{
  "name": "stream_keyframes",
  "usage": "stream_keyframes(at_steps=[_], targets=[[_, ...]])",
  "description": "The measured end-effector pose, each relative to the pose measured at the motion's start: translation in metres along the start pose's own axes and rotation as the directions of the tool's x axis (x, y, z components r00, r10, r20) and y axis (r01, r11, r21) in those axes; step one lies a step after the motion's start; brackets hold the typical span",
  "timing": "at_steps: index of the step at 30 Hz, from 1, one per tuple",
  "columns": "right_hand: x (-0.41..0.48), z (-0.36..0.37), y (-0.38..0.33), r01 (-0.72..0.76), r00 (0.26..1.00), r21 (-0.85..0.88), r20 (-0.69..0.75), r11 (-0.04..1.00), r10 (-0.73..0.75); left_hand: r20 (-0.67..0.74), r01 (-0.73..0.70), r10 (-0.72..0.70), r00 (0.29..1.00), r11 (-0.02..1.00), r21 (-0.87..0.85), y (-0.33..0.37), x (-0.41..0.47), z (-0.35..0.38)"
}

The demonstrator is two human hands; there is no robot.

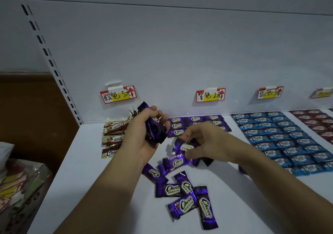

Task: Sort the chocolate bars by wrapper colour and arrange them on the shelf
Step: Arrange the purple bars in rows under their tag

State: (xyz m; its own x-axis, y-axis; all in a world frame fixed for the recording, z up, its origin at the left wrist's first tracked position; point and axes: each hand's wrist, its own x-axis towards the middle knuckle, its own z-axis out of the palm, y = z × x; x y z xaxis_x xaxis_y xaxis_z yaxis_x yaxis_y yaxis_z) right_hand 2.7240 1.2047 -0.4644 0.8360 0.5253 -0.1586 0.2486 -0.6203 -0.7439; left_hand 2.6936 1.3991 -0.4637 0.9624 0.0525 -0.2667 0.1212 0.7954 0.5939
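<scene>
Four purple bars (182, 206) overlap nearest; left hand (139, 134) grips a bunch (155, 128).

— What do I have of myself on the feed?
— My left hand (142, 131) and right hand (207, 143), both bare.
— And further back?
— My left forearm (108, 188) and right forearm (270, 176) are bare skin all the way to the frame's edge.
— The fingers (193, 134)?
— Slim. The dim light blurs the nails.
</scene>
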Motion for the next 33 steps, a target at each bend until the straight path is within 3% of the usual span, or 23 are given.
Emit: stream_keyframes(at_steps=[3, 9, 13, 16, 18, 21, 26, 30, 33], targets=[[-0.003, -0.015, -0.007, 0.013, 0.995, 0.289, -0.103, 0.957, 0.018, -0.004, 0.017, -0.017, 1.0, 1.0, -0.016, -0.004, 0.002, 0.003], [0.002, -0.023, -0.021, 0.146, 0.959, 0.487, -0.283, 0.861, -0.003, 0.014, 0.04, -0.039, 0.999, 0.996, -0.076, -0.007, -0.002, 0.007], [0.005, -0.032, -0.021, 0.218, 0.932, 0.685, -0.358, 0.696, 0.061, -0.032, -0.06, 0.055, 0.998, 0.982, -0.18, -0.004, 0.004, 0.0], [0.009, -0.026, -0.026, 0.317, 0.9, 0.753, -0.431, 0.577, 0.069, -0.007, -0.025, 0.024, 1.0, 0.983, -0.182, -0.009, 0.002, 0.003], [0.01, -0.016, -0.028, 0.367, 0.866, 0.725, -0.495, 0.583, 0.07, 0.016, 0.023, -0.021, 1.0, 0.987, -0.158, -0.015, -0.004, 0.01], [0.008, 0.0, -0.027, 0.364, 0.848, 0.618, -0.529, 0.697, 0.026, 0.089, 0.065, -0.056, 0.994, 0.993, -0.096, -0.023, -0.012, 0.018], [0.007, 0.013, -0.019, 0.286, 0.802, 0.241, -0.589, 0.927, -0.095, 0.013, 0.008, -0.008, 1.0, 1.0, -0.027, -0.032, -0.011, 0.017], [0.003, 0.015, -0.016, 0.215, 0.824, 0.006, -0.539, 0.977, -0.178, -0.051, -0.031, 0.034, 0.998, 0.998, 0.062, -0.033, -0.005, 0.012], [0.0, 0.012, -0.013, 0.204, 0.828, -0.006, -0.533, 0.979, -0.175, -0.004, -0.06, 0.062, 0.998, 0.985, 0.161, -0.033, -0.004, 0.009]])
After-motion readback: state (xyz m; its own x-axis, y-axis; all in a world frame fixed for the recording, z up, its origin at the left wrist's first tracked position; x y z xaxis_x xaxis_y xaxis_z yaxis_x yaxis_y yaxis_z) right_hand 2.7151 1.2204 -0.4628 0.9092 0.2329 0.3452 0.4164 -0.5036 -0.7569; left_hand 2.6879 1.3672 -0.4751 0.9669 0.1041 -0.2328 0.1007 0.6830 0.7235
